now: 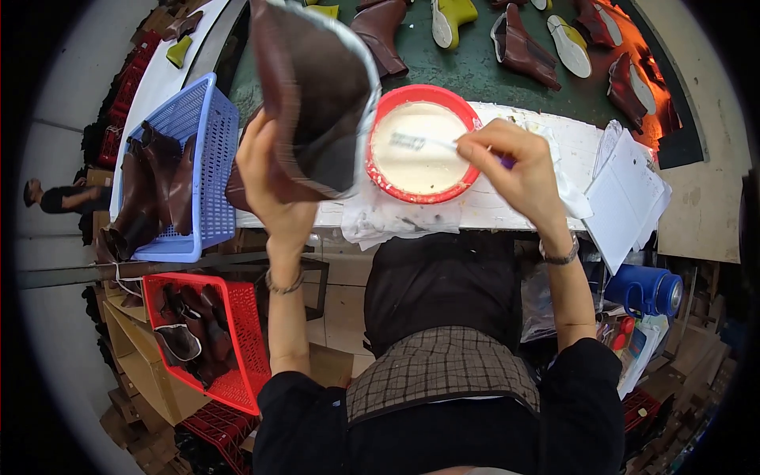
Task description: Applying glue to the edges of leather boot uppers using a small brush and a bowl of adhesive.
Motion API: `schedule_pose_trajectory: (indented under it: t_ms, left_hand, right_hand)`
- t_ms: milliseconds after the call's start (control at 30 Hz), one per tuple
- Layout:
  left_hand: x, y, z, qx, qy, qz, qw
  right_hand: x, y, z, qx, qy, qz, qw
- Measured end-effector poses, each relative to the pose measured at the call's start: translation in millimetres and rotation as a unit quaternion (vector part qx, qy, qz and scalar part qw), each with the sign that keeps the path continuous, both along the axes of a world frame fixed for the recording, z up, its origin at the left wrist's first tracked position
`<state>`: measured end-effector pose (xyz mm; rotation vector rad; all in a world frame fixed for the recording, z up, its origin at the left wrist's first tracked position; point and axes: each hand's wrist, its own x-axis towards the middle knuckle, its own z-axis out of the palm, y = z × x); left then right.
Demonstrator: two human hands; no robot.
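My left hand is closed round a dark brown leather boot upper, held up with its wide opening and dark lining towards me. A pale strip edges that opening. In my right hand is a small brush, pinched between thumb and fingers. Its pale handle runs left from my fingertips, and a purple bit shows by the palm. The blurred brush head is over a round red bowl of creamy white liquid; whether it touches the liquid I cannot tell. The bowl stands on the white bench top, just right of the upper.
A blue basket of brown boots stands left, with a red basket of boots below it. Several boots and yellow-green pieces lie on the green surface beyond. Papers and a blue jug are right. Someone is far left.
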<state>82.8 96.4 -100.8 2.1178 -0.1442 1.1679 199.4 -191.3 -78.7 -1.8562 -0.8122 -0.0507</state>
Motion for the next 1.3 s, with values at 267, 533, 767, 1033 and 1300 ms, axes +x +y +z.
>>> schedule_pose_trajectory:
  t_ms: [267,533,767,1033,1300]
  left_hand:
    - [-105.1,71.9,-16.1,-0.512,0.245,-0.219,0.794]
    - [-107.6,54.8,-16.4,-0.624,0.236,-0.353,0.656]
    - [-101.4,52.4,-19.7,-0.649,0.191,-0.328,0.660]
    - [-98.9,30.2,-18.6,-0.692,0.221,-0.376,0.576]
    - [-86.5,19.9,-7.2,-0.616,0.327,-0.387,0.604]
  right_hand:
    - [42.8,-11.9,-39.7,-0.313,-0.219,-0.071,0.921]
    - [35.2,19.4,14.2,0.083,-0.081,0.120,0.986]
    - [30.0,-9.2,-1.1,-0.002,-0.123,0.070,0.990]
    - [35.4,16.8,20.9,-0.002,-0.208,0.062,0.976]
    - [42.7,14.6,26.3,0.022,-0.173,0.111,0.978]
